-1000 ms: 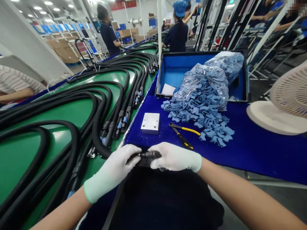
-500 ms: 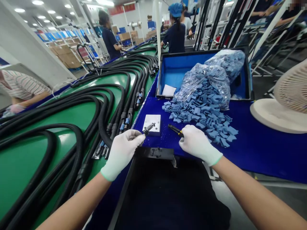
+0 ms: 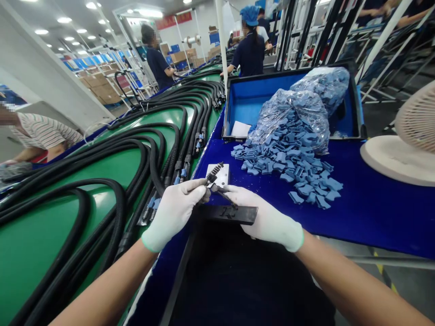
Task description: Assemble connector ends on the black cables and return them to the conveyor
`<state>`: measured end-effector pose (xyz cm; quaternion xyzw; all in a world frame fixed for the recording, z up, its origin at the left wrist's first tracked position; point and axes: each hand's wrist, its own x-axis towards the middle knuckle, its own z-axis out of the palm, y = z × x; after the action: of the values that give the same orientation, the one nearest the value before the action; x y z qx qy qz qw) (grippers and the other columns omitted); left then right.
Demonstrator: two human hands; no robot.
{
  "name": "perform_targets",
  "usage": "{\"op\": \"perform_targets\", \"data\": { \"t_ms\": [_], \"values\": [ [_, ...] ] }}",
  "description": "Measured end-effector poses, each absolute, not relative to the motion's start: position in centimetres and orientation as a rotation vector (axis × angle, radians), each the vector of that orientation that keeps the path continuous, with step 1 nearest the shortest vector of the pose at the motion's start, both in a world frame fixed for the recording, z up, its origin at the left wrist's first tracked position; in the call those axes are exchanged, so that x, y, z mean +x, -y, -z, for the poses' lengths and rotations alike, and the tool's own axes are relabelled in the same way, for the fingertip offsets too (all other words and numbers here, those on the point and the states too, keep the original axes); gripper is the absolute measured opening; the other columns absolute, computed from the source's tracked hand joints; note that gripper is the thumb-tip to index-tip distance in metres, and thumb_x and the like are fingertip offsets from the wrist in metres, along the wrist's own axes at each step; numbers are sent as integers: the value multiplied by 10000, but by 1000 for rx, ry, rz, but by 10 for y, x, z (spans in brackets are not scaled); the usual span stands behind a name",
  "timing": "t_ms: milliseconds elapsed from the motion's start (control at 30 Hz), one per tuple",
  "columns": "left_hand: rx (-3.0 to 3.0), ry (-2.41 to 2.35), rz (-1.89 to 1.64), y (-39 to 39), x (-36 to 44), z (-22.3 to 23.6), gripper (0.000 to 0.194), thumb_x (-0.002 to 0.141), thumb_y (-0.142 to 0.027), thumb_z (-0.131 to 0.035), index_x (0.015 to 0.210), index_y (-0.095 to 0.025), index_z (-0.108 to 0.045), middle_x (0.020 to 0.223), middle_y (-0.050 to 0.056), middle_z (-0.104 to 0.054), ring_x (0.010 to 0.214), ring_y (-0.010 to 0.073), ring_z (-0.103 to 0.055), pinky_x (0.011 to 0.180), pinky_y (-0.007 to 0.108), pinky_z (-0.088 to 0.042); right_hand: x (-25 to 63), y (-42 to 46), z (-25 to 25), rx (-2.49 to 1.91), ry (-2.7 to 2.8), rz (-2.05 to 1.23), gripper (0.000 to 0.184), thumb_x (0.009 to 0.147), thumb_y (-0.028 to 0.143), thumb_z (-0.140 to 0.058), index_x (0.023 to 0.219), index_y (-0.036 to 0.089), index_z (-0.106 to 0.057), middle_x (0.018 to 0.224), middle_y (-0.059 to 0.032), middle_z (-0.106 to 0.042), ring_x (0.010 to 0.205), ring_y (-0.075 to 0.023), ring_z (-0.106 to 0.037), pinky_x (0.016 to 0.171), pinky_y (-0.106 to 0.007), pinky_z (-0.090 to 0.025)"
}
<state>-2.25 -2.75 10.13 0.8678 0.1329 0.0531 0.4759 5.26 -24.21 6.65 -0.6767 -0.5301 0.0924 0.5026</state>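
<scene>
My left hand [image 3: 176, 210], in a white glove, is closed on the end of a black ribbed cable connector [image 3: 215, 173], held just above a white block [image 3: 222, 177]. My right hand [image 3: 267, 219], also gloved, is closed around pliers whose dark jaws [image 3: 222, 190] point at the connector, close to my left fingertips. Both hands hover over a flat black fixture plate [image 3: 238, 213] at the near edge of the blue mat [image 3: 356, 203]. The pliers' handles are hidden inside my right hand.
A pile of small blue plastic clips [image 3: 295, 170] spills from a clear bag [image 3: 292, 115] beside a blue-lined tray [image 3: 243, 97]. A white fan [image 3: 401, 151] stands at the right. Black corrugated hoses [image 3: 112, 158] cover the green conveyor [image 3: 41, 226]. Other people work at the left and at the back.
My left hand lifted the connector off the fixture toward the white block. My right hand reached for the pliers on the mat, picked them up and brought them to the connector.
</scene>
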Motion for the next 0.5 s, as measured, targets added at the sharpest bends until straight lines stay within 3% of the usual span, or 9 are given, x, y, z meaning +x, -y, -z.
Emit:
{"op": "perform_targets", "data": {
  "t_ms": [167, 333, 500],
  "values": [
    [2175, -286, -149, 27, -22, -94, 413, 972, -456, -645, 1257, -186, -775, 1154, 39, -797, 1038, 262, -757, 996, 361, -576, 54, 243, -58, -1681, 1309, -149, 639, 881, 61, -546, 1482, 278, -554, 1461, -81, -608, 1331, -264, -586, 1209, -456, -432],
    [2218, -311, -189, 35, -24, -96, 413, 958, -443, -664, 1246, -172, -781, 1219, 46, -777, 1121, 280, -738, 1071, 381, -547, 51, 246, -52, -1795, 1296, -119, 514, 943, 169, -543, 1456, 211, -557, 1360, -127, -641, 1213, -277, -634, 1134, -445, -484],
    [2239, -285, -243, 44, -27, -98, 352, 952, -411, -676, 1187, -185, -806, 1215, 40, -779, 1157, 275, -728, 1018, 341, -577, 49, 245, -38, -1959, 1280, -42, 456, 990, 271, -552, 1435, 172, -548, 1418, -155, -592, 1296, -311, -568, 1132, -471, -457]
  ]
}}
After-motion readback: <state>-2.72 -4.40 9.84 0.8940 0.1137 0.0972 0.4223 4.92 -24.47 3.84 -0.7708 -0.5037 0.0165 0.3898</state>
